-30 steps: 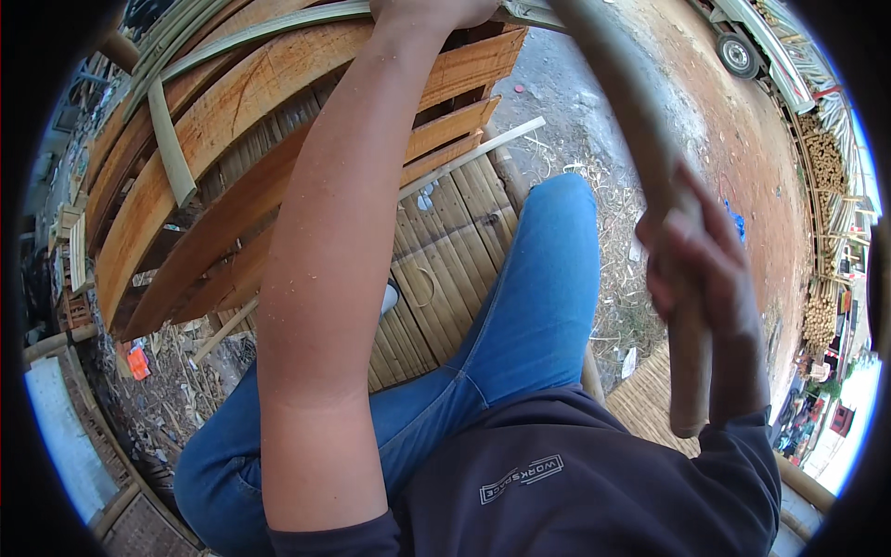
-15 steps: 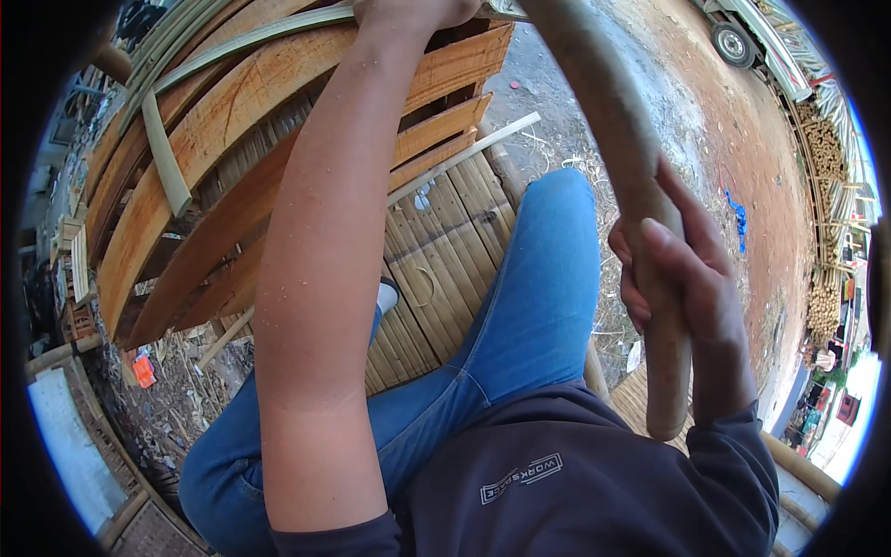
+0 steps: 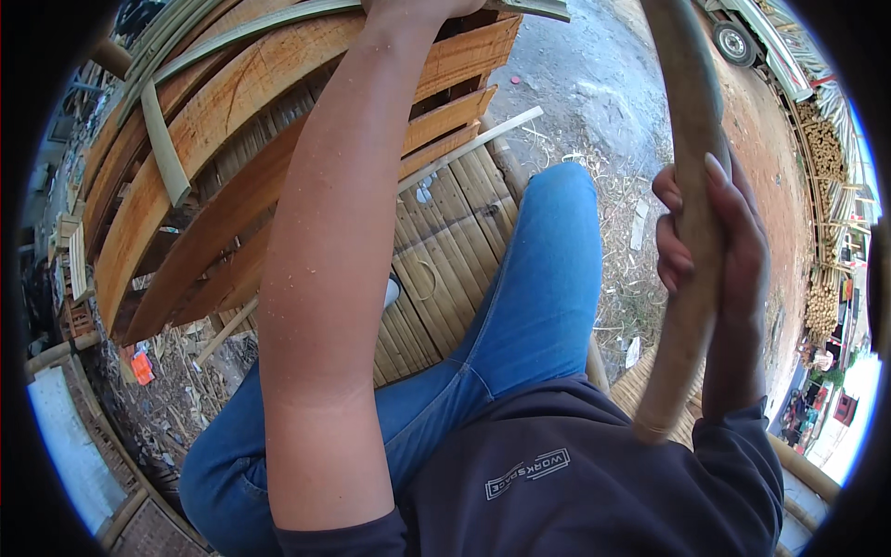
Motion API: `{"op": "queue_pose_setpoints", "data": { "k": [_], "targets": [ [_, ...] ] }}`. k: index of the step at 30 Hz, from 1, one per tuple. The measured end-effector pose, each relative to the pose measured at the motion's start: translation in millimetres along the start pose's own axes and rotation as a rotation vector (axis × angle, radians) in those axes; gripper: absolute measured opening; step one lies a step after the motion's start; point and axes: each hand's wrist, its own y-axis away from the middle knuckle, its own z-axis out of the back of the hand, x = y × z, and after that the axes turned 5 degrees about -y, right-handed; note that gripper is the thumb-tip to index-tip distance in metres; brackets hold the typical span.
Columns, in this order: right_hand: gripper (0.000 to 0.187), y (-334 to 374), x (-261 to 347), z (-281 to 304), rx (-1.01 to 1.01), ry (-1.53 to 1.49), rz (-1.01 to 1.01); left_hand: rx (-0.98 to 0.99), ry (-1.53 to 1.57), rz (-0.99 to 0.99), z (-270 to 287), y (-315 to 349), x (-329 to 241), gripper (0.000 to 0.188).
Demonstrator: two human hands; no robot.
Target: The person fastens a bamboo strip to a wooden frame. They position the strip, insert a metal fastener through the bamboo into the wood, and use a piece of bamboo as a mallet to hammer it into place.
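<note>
My right hand [image 3: 740, 232] is closed around a thick, long wooden handle [image 3: 690, 316], whose rounded butt end points down toward my shirt. Its far end runs out of the top of the picture, so what it carries is hidden. My left arm reaches forward, and my left hand [image 3: 413, 7] is closed at the top edge, partly cut off. A pale green bamboo strip [image 3: 269, 20] passes under that hand and shows again to its right. Curved brown wooden planks [image 3: 213, 111] of a slatted frame lie beneath the strip.
I sit with my jeans-clad legs [image 3: 548, 260] folded on a bamboo slat platform [image 3: 436, 278]. Shavings [image 3: 617, 288] litter the ground beside it. A parked truck's wheel [image 3: 734, 44] and stacked bamboo poles [image 3: 821, 139] stand at the far right. More bamboo strips [image 3: 167, 46] lie at the upper left.
My right hand has moved to the right with the handle, which now tilts the other way. My left hand has shifted slightly right, and more of the bamboo strip shows beyond it.
</note>
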Motion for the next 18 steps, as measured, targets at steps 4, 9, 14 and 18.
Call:
{"op": "queue_pose_setpoints", "data": {
  "k": [4,9,14,18],
  "targets": [
    [0.069,11.7,0.5,-1.9,0.091,0.170,-0.096,-0.011,0.039,0.028,-13.2,-20.8,14.2,0.067],
    [0.066,1.9,3.7,4.4,0.097,0.236,-0.205,0.035,0.059,-0.020,-8.3,-17.6,7.4,0.067],
    [0.068,-6.1,1.3,3.8,0.084,0.047,-0.056,-0.008,0.117,0.022,-15.9,-20.3,8.3,0.067],
    [0.066,2.0,-0.6,2.4,0.146,-0.017,0.045,0.047,-0.037,0.042,-11.1,-25.5,8.9,0.066]
  ]
}}
